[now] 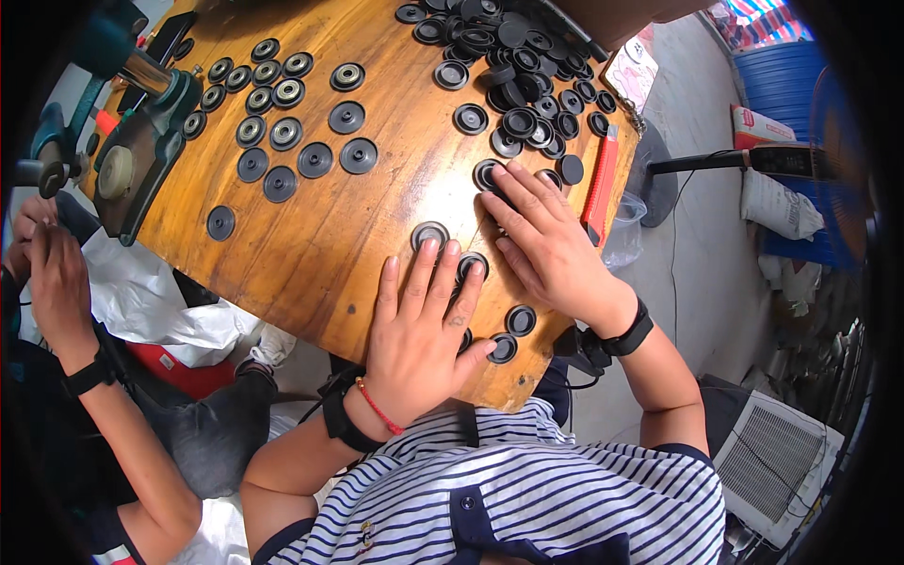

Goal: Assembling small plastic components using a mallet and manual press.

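My left hand [419,334] lies flat near the front edge of the wooden table, fingers spread and stretched out. Its fingertips touch one black round cap [430,232] and reach a second black cap [473,264]. Beside its thumb sits another small black cap [503,348], with one more cap [520,320] just behind it. To the right, my right hand [551,240] is laid out with straight fingers. Its fingertips rest at a black cap [488,173], which they partly cover. Neither hand grips anything.
Black caps [513,89] lie heaped at the back right, beside a red box cutter [603,184]. Several discs with metal bearings [287,91] stand on the left of the wooden table [311,254]. Beyond are a green press [151,141] and a co-worker's hands [56,273]. A fan [838,169] stands right.
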`<state>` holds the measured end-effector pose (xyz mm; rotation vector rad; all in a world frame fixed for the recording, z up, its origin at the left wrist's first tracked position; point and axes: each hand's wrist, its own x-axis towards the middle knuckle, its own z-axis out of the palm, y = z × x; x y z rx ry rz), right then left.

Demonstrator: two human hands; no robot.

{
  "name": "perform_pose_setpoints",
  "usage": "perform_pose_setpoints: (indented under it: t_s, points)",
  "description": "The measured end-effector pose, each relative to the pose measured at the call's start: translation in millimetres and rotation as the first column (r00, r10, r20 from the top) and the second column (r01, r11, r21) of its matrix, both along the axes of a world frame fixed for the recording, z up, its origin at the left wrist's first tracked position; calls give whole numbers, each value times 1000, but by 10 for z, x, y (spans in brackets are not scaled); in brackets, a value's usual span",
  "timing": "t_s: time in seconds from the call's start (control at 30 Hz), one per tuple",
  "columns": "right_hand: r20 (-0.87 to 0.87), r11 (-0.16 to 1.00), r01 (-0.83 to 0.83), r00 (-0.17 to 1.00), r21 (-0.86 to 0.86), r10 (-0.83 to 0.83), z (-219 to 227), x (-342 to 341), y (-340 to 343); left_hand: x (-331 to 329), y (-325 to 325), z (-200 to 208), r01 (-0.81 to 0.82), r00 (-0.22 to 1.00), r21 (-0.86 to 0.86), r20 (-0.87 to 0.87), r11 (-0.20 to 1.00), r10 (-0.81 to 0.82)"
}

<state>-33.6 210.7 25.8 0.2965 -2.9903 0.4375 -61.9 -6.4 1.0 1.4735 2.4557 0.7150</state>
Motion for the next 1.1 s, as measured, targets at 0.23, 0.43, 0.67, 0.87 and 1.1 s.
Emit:
perform_pose_setpoints:
  t_s: [0.23, 0.43, 0.67, 0.87, 1.1]
  points:
    - [-50, 951, -200, 980, -235, 194, -20, 271, 67, 10, -59, -64, -17, 994, 52, -106, 998, 23]
    - [-251, 940, 342, 910, 7, -329, -113, 84, 413, 31, -5, -13, -17, 991, 11, -129, 1000, 18]
    - [-113, 931, 260, 948, -257, -296, -72, 55, 239, 4, -34, -42, -25, 999, 110, -23, 994, 28]
    - [-48, 853, 278, 942, -441, -332, 10, -250, 254, 2, -19, -60, -83, 996, 169, -15, 982, 86]
    - [19, 968, 195, 981, -161, -195, 63, -299, 301, -14, -60, -80, -140, 990, 278, 37, 950, 135]
